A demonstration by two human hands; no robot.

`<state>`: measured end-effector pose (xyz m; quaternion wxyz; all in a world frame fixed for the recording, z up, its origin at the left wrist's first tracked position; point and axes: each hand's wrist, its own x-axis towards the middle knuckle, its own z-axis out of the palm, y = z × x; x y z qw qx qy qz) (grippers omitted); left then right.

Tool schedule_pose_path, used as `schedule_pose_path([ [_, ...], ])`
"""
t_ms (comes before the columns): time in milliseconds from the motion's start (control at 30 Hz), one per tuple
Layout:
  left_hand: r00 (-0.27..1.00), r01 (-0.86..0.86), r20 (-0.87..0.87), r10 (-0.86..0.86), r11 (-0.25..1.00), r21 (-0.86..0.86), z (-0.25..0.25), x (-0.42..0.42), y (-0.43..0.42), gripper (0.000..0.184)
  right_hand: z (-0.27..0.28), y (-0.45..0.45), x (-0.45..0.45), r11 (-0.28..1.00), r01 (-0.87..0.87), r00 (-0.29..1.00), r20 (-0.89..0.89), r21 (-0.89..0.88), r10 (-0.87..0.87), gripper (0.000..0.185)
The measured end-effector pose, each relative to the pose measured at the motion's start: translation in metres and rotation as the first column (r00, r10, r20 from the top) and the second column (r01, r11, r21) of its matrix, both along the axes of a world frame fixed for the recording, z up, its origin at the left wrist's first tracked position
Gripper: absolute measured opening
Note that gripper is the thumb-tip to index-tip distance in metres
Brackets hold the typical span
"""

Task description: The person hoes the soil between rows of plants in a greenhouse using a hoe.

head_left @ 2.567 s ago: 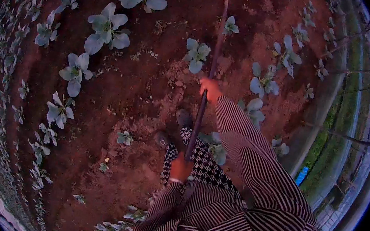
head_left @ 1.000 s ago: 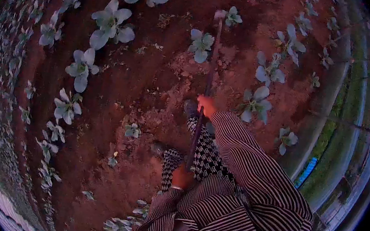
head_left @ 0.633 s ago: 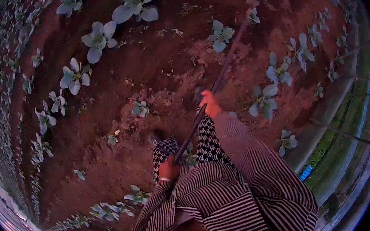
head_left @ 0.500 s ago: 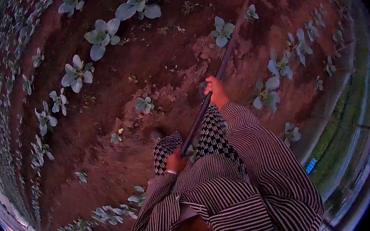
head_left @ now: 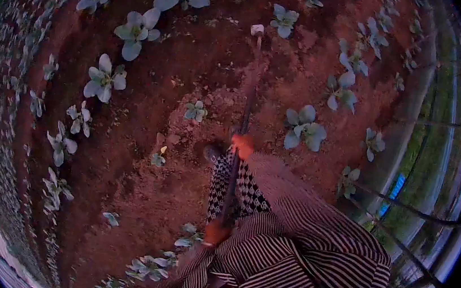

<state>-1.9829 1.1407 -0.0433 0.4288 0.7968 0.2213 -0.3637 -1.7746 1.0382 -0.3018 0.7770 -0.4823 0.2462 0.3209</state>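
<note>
Both my hands grip the long dark handle of a hoe (head_left: 251,84), which points away from me over bare soil. Its small pale head (head_left: 257,30) is at the far end, close to a leafy seedling (head_left: 284,21). My right hand (head_left: 243,145) is closed round the middle of the handle, slightly blurred. Nearer my body, my left hand (head_left: 217,233) is wrapped round the lower end. To the right of the handle grows a larger cabbage-like plant (head_left: 305,128), and a smaller one (head_left: 195,111) stands to its left.
Rows of leafy plants (head_left: 102,78) run along the left, with more plants (head_left: 343,91) on the right. A small seedling (head_left: 159,157) grows near my foot (head_left: 212,153). Beyond the right edge lie a grass strip (head_left: 408,181) and a blue object (head_left: 392,194). Dark thin lines (head_left: 405,205) cross there.
The hoe has swung from leaning up and right to nearly upright in view, and its head has come into sight. My right hand has moved down and left; my left hand is slightly lower.
</note>
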Motion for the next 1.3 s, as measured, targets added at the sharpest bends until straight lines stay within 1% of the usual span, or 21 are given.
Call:
schedule_pose_path([
  [67, 0.975, -0.224, -0.019, 0.224, 0.975, -0.008, 0.017, -0.031, 0.025, 0.029, 0.006, 0.018, -0.04, 0.999, 0.041, 0.993, -0.107, 0.009, -0.039, 0.018],
  [167, 0.961, -0.276, -0.047, 0.272, 0.945, -0.176, -0.02, -0.132, 0.037, 0.028, 0.048, 0.028, -0.058, 0.998, 0.059, 0.96, -0.272, -0.011, -0.06, 0.017],
  [200, 0.983, -0.149, -0.117, 0.141, 0.987, -0.055, 0.015, -0.086, 0.035, 0.03, 0.063, 0.033, -0.049, 0.998, 0.061, 0.956, -0.287, -0.009, -0.061, 0.017],
  [267, 0.981, -0.191, 0.001, 0.192, 0.979, 0.074, 0.011, -0.073, 0.024, 0.032, 0.09, 0.04, -0.028, 0.996, 0.082, 0.962, -0.26, -0.021, -0.084, 0.017],
  [333, 0.969, -0.155, -0.173, 0.178, 0.978, 0.138, -0.001, -0.056, 0.027, 0.033, 0.112, 0.047, 0.007, 0.993, 0.107, 0.973, -0.199, -0.051, -0.115, 0.016],
  [367, 0.951, -0.128, -0.26, 0.168, 0.978, 0.165, -0.007, -0.048, 0.028, 0.033, 0.125, 0.052, 0.031, 0.988, 0.11, 0.969, -0.212, -0.107, -0.131, 0.017],
  [400, 0.952, -0.207, -0.204, 0.23, 0.97, 0.129, 0.0, -0.02, 0.027, 0.033, 0.132, 0.055, 0.053, 0.98, 0.111, 0.963, -0.227, -0.163, -0.146, 0.017],
  [433, 0.944, -0.284, -0.152, 0.294, 0.955, 0.088, 0.003, 0.003, 0.023, 0.033, 0.139, 0.054, 0.071, 0.985, 0.121, 0.985, -0.107, -0.121, -0.134, 0.017],
  [467, 0.956, -0.248, -0.136, 0.259, 0.964, 0.092, -0.004, 0.018, 0.019, 0.034, 0.143, 0.053, 0.088, 0.989, 0.126, 0.992, 0.014, -0.079, -0.125, 0.017],
  [500, 0.968, -0.209, -0.121, 0.22, 0.973, 0.097, -0.013, 0.031, 0.017, 0.035, 0.145, 0.051, 0.105, 0.989, 0.105, 0.994, 0.019, -0.108, -0.103, 0.016],
  [567, 0.98, -0.192, -0.042, 0.194, 0.98, 0.058, -0.017, 0.055, 0.012, 0.037, 0.144, 0.046, 0.133, 0.985, 0.06, 0.998, 0.03, -0.162, -0.056, 0.016],
  [633, 0.969, -0.232, 0.077, 0.234, 0.972, -0.031, -0.006, 0.07, 0.005, 0.038, 0.067, 0.022, 0.115, 0.995, 0.096, 0.992, 0.081, 0.011, -0.097, 0.015],
  [667, 0.99, -0.135, -0.039, 0.136, 0.991, 0.021, -0.01, 0.068, -0.001, 0.037, 0.035, 0.012, 0.107, 0.989, 0.108, 0.988, 0.102, 0.101, -0.118, 0.015],
  [733, 0.956, 0.069, -0.289, -0.041, 0.994, 0.086, -0.017, 0.046, -0.008, 0.036, 0.026, 0.003, 0.066, 0.997, 0.071, 0.996, 0.043, 0.035, -0.073, 0.013],
  [800, 0.982, -0.031, -0.188, 0.028, 0.999, -0.012, -0.012, -0.014, 0.006, 0.034, 0.032, 0.001, 0.013, 0.999, 0.021, 1.0, -0.009, -0.033, -0.022, 0.011],
  [867, 0.987, -0.082, -0.139, 0.08, 0.997, -0.008, 0.014, -0.033, 0.025, 0.033, 0.002, 0.013, -0.055, 0.859, 0.338, 0.935, -0.029, 0.385, -0.355, 0.019],
  [900, 0.987, -0.095, -0.127, 0.103, 0.993, 0.064, 0.039, -0.03, 0.035, 0.033, 0.009, 0.014, -0.058, 0.887, 0.317, 0.948, -0.11, 0.337, -0.297, 0.017],
  [1000, 0.932, -0.054, -0.345, 0.114, 0.982, 0.179, 0.049, -0.07, 0.058, 0.028, 0.055, 0.039, -0.062, 0.953, 0.225, 0.917, -0.375, 0.205, -0.136, 0.012],
  [1100, 0.988, -0.156, 0.056, 0.147, 0.95, 0.27, 0.034, -0.104, 0.065, 0.022, 0.098, 0.056, -0.052, 0.99, 0.128, 0.788, -0.612, 0.057, -0.067, 0.011],
  [1133, 0.991, -0.041, -0.111, 0.073, 0.962, 0.27, 0.023, -0.103, 0.071, 0.024, 0.1, 0.057, -0.047, 0.989, 0.133, 0.846, -0.527, 0.062, -0.081, 0.014],
  [1300, 0.993, -0.105, -0.025, 0.112, 0.977, 0.187, -0.039, -0.085, 0.073, 0.032, 0.133, 0.067, -0.012, 0.993, 0.107, 0.982, -0.153, -0.05, -0.113, 0.024],
])
